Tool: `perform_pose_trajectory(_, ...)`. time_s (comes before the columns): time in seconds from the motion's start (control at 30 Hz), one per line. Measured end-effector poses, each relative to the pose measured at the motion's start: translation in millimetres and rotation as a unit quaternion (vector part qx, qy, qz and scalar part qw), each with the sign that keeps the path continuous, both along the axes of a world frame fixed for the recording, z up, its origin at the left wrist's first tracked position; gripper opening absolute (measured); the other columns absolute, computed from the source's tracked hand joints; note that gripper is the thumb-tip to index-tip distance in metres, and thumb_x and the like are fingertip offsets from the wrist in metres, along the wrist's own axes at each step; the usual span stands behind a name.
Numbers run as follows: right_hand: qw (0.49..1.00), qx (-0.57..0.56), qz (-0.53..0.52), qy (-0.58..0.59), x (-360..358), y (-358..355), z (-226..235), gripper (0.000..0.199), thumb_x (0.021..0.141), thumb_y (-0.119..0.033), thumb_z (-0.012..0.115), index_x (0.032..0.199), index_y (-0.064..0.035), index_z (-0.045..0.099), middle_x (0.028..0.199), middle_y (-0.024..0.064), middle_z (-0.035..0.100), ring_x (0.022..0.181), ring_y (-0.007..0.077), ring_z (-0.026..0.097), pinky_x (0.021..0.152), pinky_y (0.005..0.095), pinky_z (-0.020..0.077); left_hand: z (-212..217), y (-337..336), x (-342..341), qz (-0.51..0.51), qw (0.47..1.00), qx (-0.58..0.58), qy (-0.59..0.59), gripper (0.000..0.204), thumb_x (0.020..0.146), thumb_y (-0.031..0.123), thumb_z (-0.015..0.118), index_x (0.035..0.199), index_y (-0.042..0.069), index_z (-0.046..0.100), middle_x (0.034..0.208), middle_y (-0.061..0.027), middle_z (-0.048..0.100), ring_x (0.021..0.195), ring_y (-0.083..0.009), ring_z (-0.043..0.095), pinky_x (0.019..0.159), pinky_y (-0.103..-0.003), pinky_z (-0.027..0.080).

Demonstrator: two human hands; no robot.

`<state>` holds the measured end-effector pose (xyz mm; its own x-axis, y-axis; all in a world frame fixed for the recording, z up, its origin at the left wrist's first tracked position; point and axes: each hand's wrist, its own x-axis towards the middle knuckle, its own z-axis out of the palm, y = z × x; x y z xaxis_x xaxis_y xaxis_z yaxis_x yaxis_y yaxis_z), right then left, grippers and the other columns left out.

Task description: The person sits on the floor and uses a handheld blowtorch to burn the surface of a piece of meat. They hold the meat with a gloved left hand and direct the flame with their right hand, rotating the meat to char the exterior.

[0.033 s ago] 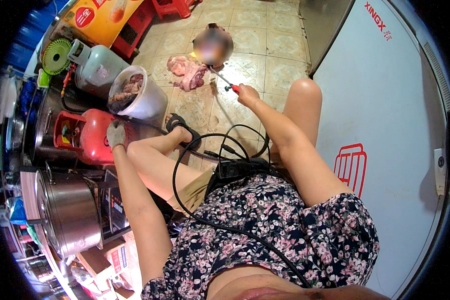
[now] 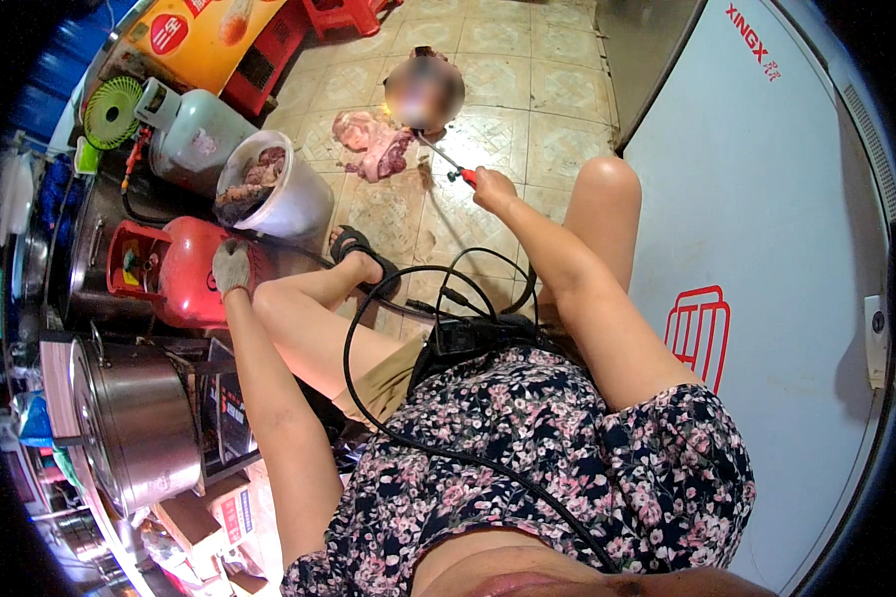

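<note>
My right hand is wrapped round the red handle of a gas torch. Its thin metal tube points forward to a round piece on the floor, blurred so that its kind cannot be told. A faint yellow glow shows at that piece's left edge. Touching or just beside it lie pink and dark red pieces of raw meat. My left hand, in a grey work glove, is beside my left knee, in front of a red gas cylinder. Its fingers cannot be made out separately.
A white bucket holding meat pieces stands left of my foot, with a pale gas cylinder and a green fan behind. A large steel pot is at the left. A white cabinet walls the right. Black hose loops across my lap.
The yellow glow at the round piece's left edge is weaker. Both hands and the torch stay in place.
</note>
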<state>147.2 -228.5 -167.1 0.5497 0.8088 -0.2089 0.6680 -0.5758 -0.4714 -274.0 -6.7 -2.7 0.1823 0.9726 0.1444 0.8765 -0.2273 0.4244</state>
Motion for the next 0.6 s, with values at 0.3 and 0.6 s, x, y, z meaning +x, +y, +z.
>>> perform_pose_trajectory(0.3, 1.000, 0.001, 0.005, 0.001, 1, -2, -4, 0.022, 0.080, -0.009, 0.051, 0.099, -0.0017, 0.057, 0.095, 0.0202, 0.064, 0.090, 0.0349, 0.063, 0.076, 0.0440, 0.0498, -4, 0, -1, -0.013, 1.000, 0.012, -0.011, 0.037, 0.080, 0.028, 0.058, 0.103, -0.001, 0.063, 0.101, -0.0227, 0.063, 0.098, -0.0354, 0.060, 0.085, -0.038, 0.045)
perform_pose_trajectory(0.6, 1.000, -0.003, 0.003, 0.003, 2, -4, -1, 0.021, 0.080, -0.010, 0.053, 0.099, -0.0021, 0.057, 0.094, 0.0198, 0.064, 0.089, 0.0350, 0.063, 0.074, 0.0447, 0.0498, -3, -3, 3, -0.019, 1.000, 0.017, 0.002, 0.036, 0.080, 0.028, 0.058, 0.101, -0.001, 0.063, 0.100, -0.0232, 0.063, 0.097, -0.0364, 0.060, 0.084, -0.038, 0.044)
